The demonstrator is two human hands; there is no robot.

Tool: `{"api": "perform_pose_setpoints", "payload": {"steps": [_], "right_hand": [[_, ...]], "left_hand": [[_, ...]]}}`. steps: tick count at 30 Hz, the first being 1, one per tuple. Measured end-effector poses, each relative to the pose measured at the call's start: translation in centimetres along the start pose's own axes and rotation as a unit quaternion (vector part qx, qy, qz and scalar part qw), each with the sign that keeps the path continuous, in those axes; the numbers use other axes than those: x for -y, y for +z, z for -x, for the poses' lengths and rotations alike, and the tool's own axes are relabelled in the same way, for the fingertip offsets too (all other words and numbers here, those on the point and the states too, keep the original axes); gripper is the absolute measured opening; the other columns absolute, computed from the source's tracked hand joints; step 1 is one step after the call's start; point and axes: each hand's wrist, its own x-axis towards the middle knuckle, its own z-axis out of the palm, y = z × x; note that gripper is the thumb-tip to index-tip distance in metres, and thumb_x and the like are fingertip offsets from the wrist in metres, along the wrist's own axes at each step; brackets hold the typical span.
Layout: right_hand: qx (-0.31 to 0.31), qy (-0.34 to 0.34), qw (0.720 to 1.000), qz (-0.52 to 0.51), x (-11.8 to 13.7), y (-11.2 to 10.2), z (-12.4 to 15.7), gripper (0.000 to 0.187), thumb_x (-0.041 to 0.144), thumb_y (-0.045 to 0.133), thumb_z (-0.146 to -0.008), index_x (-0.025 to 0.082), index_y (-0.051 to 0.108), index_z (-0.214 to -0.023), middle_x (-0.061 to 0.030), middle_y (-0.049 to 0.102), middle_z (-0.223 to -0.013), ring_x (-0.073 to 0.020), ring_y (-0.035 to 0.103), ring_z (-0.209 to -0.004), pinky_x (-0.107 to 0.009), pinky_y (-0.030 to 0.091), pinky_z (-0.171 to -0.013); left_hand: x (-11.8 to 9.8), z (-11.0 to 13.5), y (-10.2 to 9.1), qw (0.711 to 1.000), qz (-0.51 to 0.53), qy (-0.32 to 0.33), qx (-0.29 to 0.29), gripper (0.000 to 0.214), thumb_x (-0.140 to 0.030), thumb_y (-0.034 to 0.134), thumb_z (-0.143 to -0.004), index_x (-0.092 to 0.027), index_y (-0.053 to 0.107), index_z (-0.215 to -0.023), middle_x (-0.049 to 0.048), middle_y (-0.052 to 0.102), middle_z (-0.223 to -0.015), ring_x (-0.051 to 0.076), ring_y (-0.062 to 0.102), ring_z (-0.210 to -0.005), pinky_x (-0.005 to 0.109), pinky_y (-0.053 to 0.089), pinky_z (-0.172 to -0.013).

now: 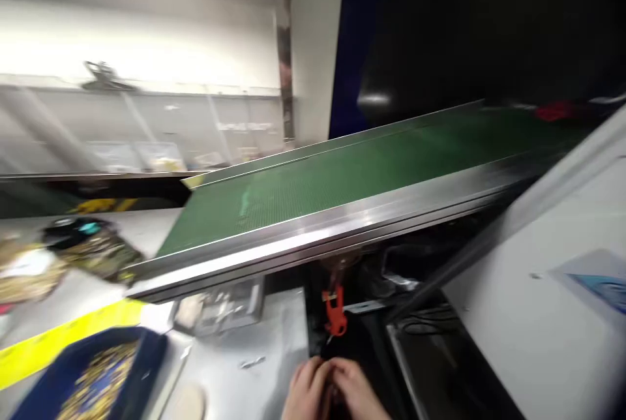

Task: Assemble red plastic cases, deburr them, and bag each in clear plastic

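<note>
My left hand [304, 390] and my right hand [356, 389] are close together at the bottom edge of the head view, to the right of a metal work surface [283, 335]. Both have their fingers curled and pressed inward, meeting at the fingertips. Whatever lies between them is dark and hidden, so I cannot make it out. Just beyond the hands hangs an orange-red tool or clamp [335, 312], apart from them. On the metal surface lies a small shiny metal piece [252, 362].
A green conveyor belt [293, 185] with metal side rails slopes up to the right. At lower left stands a dark blue bin [151, 358] with many small brass-coloured parts, beside yellow tape [73, 338]. A grey tray [254, 302] sits under the belt. A white panel [552, 263] slants at right.
</note>
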Motion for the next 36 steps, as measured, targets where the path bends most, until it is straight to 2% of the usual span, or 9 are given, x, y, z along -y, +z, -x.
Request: {"api": "perform_pose_setpoints", "payload": {"steps": [2,5,8,11,15,22,29,36], "right_hand": [[0.018,0.008,0.999,-0.038,-0.9,-0.7,0.1,0.065,0.077,0.08,-0.066,0.016,0.077,-0.087,-0.0017,0.061,-0.072,-0.0107,0.046,-0.061,-0.024,0.035,-0.06],[0.071,0.032,0.995,-0.059,-1.4,-1.9,0.5,0.049,0.062,0.084,-0.074,0.015,0.077,-0.088,-0.0001,0.057,-0.07,-0.0098,0.043,-0.063,-0.023,0.033,-0.061],[0.1,0.043,0.992,-0.06,-1.5,-2.5,1.0,0.043,0.055,0.084,-0.078,0.014,0.077,-0.088,0.0003,0.055,-0.07,-0.0096,0.042,-0.064,-0.023,0.032,-0.061],[0.104,0.042,0.992,-0.06,-1.7,-2.5,1.0,0.043,0.054,0.085,-0.078,0.013,0.078,-0.09,-0.0002,0.056,-0.073,-0.0095,0.043,-0.065,-0.023,0.033,-0.063],[0.105,0.039,0.992,-0.062,-1.7,-2.3,0.5,0.048,0.057,0.086,-0.075,0.013,0.079,-0.092,-0.0006,0.057,-0.072,-0.01,0.044,-0.064,-0.024,0.035,-0.063],[0.116,0.043,0.991,-0.058,-1.3,-2.6,0.3,0.043,0.052,0.086,-0.078,0.01,0.079,-0.087,-0.0021,0.06,-0.073,-0.0093,0.046,-0.065,-0.023,0.034,-0.062],[0.132,0.065,0.986,-0.08,-1.6,-2.5,-0.2,0.039,0.049,0.087,-0.077,0.012,0.078,-0.085,-0.0007,0.055,-0.071,-0.0088,0.043,-0.065,-0.022,0.034,-0.063],[0.121,0.081,0.984,-0.104,-2.2,-2.4,-0.3,0.036,0.048,0.088,-0.078,0.015,0.078,-0.089,-0.0003,0.056,-0.075,-0.0085,0.044,-0.066,-0.022,0.036,-0.064]], "left_hand": [[-0.2,0.7,-0.5,0.997,0.039,-0.051,0.033,0.032,-0.027,0.041,-0.106,-0.02,0.066,-0.125,0.0123,0.074,-0.108,0.027,0.073,-0.093,0.043,0.064,-0.082],[-0.6,1.3,-0.3,0.994,0.045,-0.087,0.055,0.026,-0.02,0.043,-0.105,-0.018,0.067,-0.116,0.0107,0.073,-0.104,0.024,0.07,-0.091,0.04,0.061,-0.083],[-0.6,2.0,-0.2,0.989,0.069,-0.114,0.062,0.019,-0.018,0.052,-0.103,-0.02,0.07,-0.108,0.0078,0.072,-0.098,0.022,0.067,-0.088,0.037,0.057,-0.081],[-0.3,2.4,-0.3,0.986,0.094,-0.122,0.061,0.017,-0.019,0.057,-0.101,-0.022,0.073,-0.107,0.0061,0.072,-0.094,0.022,0.066,-0.086,0.035,0.055,-0.08],[-0.2,2.2,-0.4,0.985,0.102,-0.13,0.054,0.02,-0.021,0.055,-0.103,-0.021,0.074,-0.109,0.0074,0.071,-0.094,0.021,0.066,-0.088,0.034,0.055,-0.079],[-0.7,1.2,-0.6,0.99,0.056,-0.11,0.068,0.034,-0.024,0.044,-0.106,-0.022,0.076,-0.096,0.0076,0.068,-0.083,0.021,0.062,-0.077,0.035,0.05,-0.073],[-0.8,1.3,-0.6,0.99,0.037,-0.122,0.067,0.031,-0.019,0.044,-0.104,-0.02,0.072,-0.091,0.0074,0.064,-0.081,0.021,0.061,-0.076,0.035,0.049,-0.071],[-0.9,1.9,-0.3,0.985,0.062,-0.149,0.063,0.025,-0.015,0.048,-0.1,-0.022,0.071,-0.104,0.0074,0.067,-0.09,0.023,0.063,-0.081,0.037,0.052,-0.075]]}}
